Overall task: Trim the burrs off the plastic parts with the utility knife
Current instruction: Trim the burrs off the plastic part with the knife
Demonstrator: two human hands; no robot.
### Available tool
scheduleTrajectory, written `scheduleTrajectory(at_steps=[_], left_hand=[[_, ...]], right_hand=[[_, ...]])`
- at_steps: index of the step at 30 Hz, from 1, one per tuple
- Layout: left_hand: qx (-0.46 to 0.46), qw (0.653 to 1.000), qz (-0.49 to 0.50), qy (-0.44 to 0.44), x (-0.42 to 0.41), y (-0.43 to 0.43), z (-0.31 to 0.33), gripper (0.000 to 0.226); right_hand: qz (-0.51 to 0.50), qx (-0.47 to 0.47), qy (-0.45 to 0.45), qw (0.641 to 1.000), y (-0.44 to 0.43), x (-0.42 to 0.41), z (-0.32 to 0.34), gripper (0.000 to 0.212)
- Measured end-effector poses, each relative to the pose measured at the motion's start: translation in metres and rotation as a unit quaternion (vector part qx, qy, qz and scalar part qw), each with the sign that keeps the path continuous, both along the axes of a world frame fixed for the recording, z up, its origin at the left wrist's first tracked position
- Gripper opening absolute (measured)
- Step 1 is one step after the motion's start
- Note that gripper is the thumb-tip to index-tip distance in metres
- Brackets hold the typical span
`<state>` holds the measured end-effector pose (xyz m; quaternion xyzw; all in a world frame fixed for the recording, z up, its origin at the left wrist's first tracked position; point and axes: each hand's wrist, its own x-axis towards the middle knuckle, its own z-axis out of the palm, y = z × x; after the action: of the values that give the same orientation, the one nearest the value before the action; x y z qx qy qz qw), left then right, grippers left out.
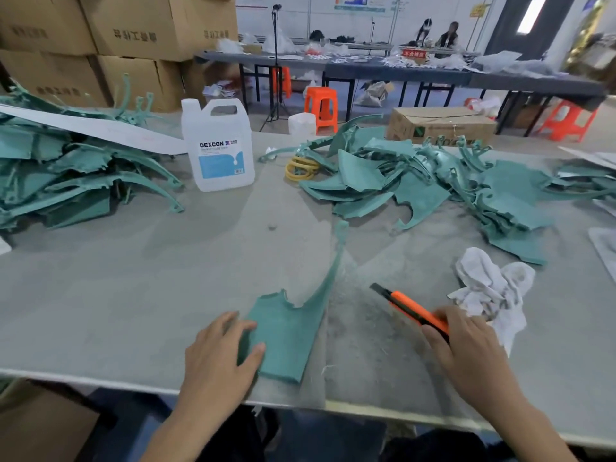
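A teal plastic part [293, 331] with a long curved arm lies flat on the grey table near the front edge. My left hand [221, 358] grips its left edge, thumb on top. My right hand [466, 348] holds an orange utility knife [413, 310], blade end pointing up-left, a short way to the right of the part and not touching it. Fine plastic shavings [360, 321] cover the table between part and knife.
Heaps of teal parts lie at the left [66, 175] and at the right [450, 185]. A white DEXCON jug [218, 148] stands in the middle, yellow rubber bands [300, 168] beside it. A white rag [490, 288] sits by my right hand. The table edge [366, 408] runs in front.
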<state>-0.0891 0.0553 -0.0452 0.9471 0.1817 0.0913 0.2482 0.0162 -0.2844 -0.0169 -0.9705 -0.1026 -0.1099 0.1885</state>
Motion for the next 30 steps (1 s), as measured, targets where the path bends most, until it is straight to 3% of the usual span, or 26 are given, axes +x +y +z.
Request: scheduleTrajectory(at_steps=[4, 9, 13, 17, 21, 30], left_hand=[[0.019, 0.999, -0.039, 0.029, 0.01, -0.019, 0.0, 0.061], [0.083, 0.992, -0.077, 0.049, 0.017, -0.06, 0.003, 0.091], [0.107, 0.989, -0.105, 0.013, 0.021, -0.081, -0.001, 0.087], [0.133, 0.98, -0.143, 0.029, 0.029, -0.084, -0.001, 0.078], [0.093, 0.976, -0.197, 0.026, 0.036, -0.079, -0.008, 0.064], [0.075, 0.98, -0.185, -0.019, 0.034, -0.08, -0.014, 0.064]], right_hand=[[0.005, 0.076, 0.044, 0.996, 0.005, -0.016, 0.015, 0.019], [0.063, 0.061, 0.071, 0.994, 0.022, -0.032, 0.027, 0.02], [0.088, -0.003, 0.097, 0.991, 0.036, -0.039, 0.024, 0.034], [0.091, -0.041, 0.1, 0.99, 0.037, -0.042, 0.017, 0.034], [0.088, -0.056, 0.115, 0.988, 0.034, -0.044, 0.015, 0.032], [0.043, -0.068, 0.105, 0.991, 0.038, -0.047, 0.005, 0.033]])
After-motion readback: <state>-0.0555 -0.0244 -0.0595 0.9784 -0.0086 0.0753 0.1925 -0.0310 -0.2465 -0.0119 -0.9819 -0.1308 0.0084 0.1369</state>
